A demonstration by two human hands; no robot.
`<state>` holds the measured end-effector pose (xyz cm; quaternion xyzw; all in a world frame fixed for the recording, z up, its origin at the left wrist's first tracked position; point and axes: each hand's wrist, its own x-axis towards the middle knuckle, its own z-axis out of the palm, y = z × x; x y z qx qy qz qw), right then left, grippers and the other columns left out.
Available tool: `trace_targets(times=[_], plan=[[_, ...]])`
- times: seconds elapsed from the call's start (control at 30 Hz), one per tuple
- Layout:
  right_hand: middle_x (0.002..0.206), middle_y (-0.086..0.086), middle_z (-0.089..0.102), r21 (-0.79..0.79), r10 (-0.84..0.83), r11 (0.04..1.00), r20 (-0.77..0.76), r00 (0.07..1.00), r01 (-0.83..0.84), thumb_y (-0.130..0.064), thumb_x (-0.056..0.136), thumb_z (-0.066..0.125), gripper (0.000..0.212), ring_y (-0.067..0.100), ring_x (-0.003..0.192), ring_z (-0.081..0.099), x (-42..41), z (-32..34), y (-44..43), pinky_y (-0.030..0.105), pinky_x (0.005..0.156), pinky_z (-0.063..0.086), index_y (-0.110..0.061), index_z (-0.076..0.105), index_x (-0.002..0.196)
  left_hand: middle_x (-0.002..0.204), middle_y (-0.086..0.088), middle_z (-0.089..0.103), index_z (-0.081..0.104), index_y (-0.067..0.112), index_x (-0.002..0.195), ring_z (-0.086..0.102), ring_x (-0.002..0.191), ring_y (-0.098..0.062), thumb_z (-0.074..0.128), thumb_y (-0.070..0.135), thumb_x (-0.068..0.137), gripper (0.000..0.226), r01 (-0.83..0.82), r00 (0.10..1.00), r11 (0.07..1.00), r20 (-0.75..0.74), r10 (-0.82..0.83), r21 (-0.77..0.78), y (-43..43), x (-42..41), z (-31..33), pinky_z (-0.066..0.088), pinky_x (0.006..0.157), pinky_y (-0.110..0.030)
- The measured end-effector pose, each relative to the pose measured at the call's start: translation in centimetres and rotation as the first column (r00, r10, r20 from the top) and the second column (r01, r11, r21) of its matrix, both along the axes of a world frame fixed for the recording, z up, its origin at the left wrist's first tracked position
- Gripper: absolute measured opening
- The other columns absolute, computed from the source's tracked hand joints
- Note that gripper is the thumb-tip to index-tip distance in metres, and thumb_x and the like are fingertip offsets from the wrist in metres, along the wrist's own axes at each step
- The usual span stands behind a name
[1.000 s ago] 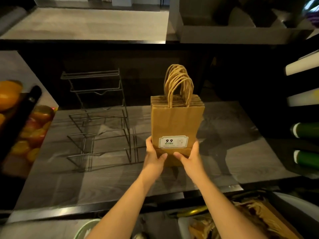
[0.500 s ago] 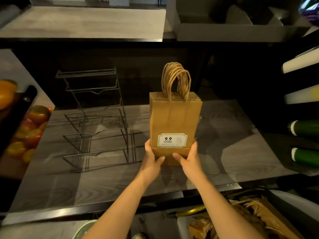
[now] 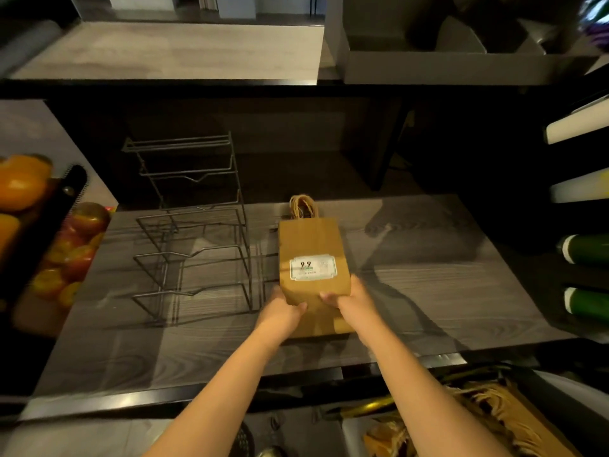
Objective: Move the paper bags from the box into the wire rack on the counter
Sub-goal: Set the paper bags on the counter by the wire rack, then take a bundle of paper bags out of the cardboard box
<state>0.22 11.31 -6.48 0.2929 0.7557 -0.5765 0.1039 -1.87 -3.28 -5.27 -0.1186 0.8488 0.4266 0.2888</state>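
The grey wood-grain counter [image 3: 412,291] carries the whole work area, with a black front edge nearest the person. On its left half stands the tiered grey wire rack [image 3: 194,232], open-framed and empty in every tier that can be seen. Just right of the rack, the bundle of flat brown paper bags with twisted paper handles [image 3: 311,255] is tipped back, away from the person, its lower end by the hands and its handles pointing to the far side. A white label faces up. Whether the bundle's underside rests on the counter cannot be told. More brown bags lie in the box [image 3: 487,420] at lower right, below the counter edge.

The left hand [image 3: 283,313] is closed on the bundle's lower left corner, fingers wrapped over the front face. The right hand [image 3: 354,303] is closed on the lower right corner likewise.

Risks, in my judgement:
- The bundle is several loose bags held only at one end. A slack grip could let them fan out or slide apart.
- The paper handles could snag on the rack's wires during insertion, bending the bags or shifting the light rack.
- The rack's tier openings look narrow. A skewed entry could jam the bundle against a crossbar.
- The fruit [image 3: 69,258] beside the rack leaves little room for error on that side.
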Motion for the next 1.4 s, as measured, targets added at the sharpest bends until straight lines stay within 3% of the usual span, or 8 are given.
trace_targets(times=[0.17,0.3,0.4,0.77,0.9,1.03,1.3,1.4], plan=[[0.132,0.008,0.05,0.276,0.027,0.959,0.121,0.992,-0.06,-0.048,0.076,0.076,0.07,0.027,0.117,0.054,0.6,-1.5,-0.7,0.04,0.095,0.048,-0.016,0.049,0.132,0.14,-0.011,0.045,0.037,0.016,0.139,0.048,0.125,-0.03,0.064,0.037,0.087,0.062,0.068,0.997,0.979,0.039,-0.062,-0.19,0.4,-0.1,-0.9,0.045,0.098,-0.04],[0.146,0.014,0.04,0.405,0.025,0.911,0.136,0.99,-0.079,-0.047,0.082,0.07,0.063,0.026,0.141,0.027,0.7,-1.3,-0.6,0.038,0.106,0.034,-0.013,0.05,0.132,0.134,-0.012,0.048,0.046,0.018,0.129,0.051,0.118,-0.03,0.064,0.046,0.081,0.058,0.041,0.999,0.974,0.024,-0.036,-0.221,0.5,-0.2,-0.8,0.048,0.095,-0.042],[0.143,0.011,0.044,0.484,0.037,0.869,0.14,0.989,-0.101,-0.048,0.082,0.069,0.059,0.029,0.137,0.028,0.8,-1.2,-0.3,0.037,0.108,0.029,-0.014,0.053,0.128,0.13,-0.012,0.052,0.051,0.016,0.124,0.055,0.112,-0.029,0.062,0.047,0.079,0.055,0.024,1.0,0.981,0.012,-0.022,-0.194,0.5,-0.4,-0.7,0.051,0.093,-0.043],[0.136,0.006,0.046,0.249,-0.061,0.967,0.003,0.998,0.058,-0.038,0.089,0.064,0.057,0.024,0.128,0.044,1.2,-0.5,1.4,0.045,0.103,0.043,-0.019,0.046,0.139,0.135,-0.007,0.046,0.041,0.02,0.135,0.054,0.113,-0.028,0.054,0.021,0.092,0.045,-0.114,0.977,0.993,-0.18,0.116,0.024,1.3,0.1,1.2,0.046,0.083,-0.035],[0.133,0.006,0.049,0.2,-0.1,0.974,-0.057,0.993,0.109,-0.031,0.092,0.062,0.049,0.021,0.12,0.05,2.2,0.5,2.7,0.034,0.096,0.045,-0.017,0.048,0.137,0.13,-0.003,0.047,0.044,0.019,0.133,0.05,0.116,-0.023,0.053,0.011,0.091,0.044,0.026,0.915,1.0,-0.403,-0.028,-0.011,2.6,0.9,2.4,0.041,0.087,-0.031],[0.131,0.003,0.052,0.138,-0.148,0.978,-0.07,0.987,0.156,-0.027,0.093,0.061,0.044,0.018,0.112,0.053,3.7,1.8,4.9,0.031,0.092,0.046,-0.019,0.05,0.135,0.126,0.006,0.052,0.04,0.023,0.138,0.055,0.112,-0.015,0.057,0.017,0.092,0.049,0.123,0.93,0.982,-0.363,-0.065,0.14,5.0,1.9,3.2,0.041,0.085,-0.026],[0.12,-0.001,0.055,0.047,-0.278,0.958,-0.107,0.955,0.284,-0.022,0.094,0.06,0.038,0.017,0.113,0.053,9.5,3.7,10.6,0.03,0.094,0.042,-0.022,0.053,0.131,0.096,0.005,0.061,0.06,0.015,0.112,0.06,0.092,-0.013,0.058,0.009,0.088,0.025,0.416,0.847,0.898,-0.422,-0.324,0.145,11.2,5.0,3.5,0.049,0.084,-0.024],[0.119,-0.001,0.057,0.013,-0.359,0.932,-0.101,0.928,0.362,-0.021,0.092,0.064,0.038,0.018,0.11,0.056,13.3,3.8,13.3,0.032,0.093,0.046,-0.023,0.054,0.128,0.093,0.003,0.062,0.063,0.012,0.109,0.059,0.086,-0.009,0.061,0.008,0.088,0.021,0.53,0.8,0.833,-0.419,-0.429,0.16,14.2,7.4,3.7,0.044,0.075,-0.009]])
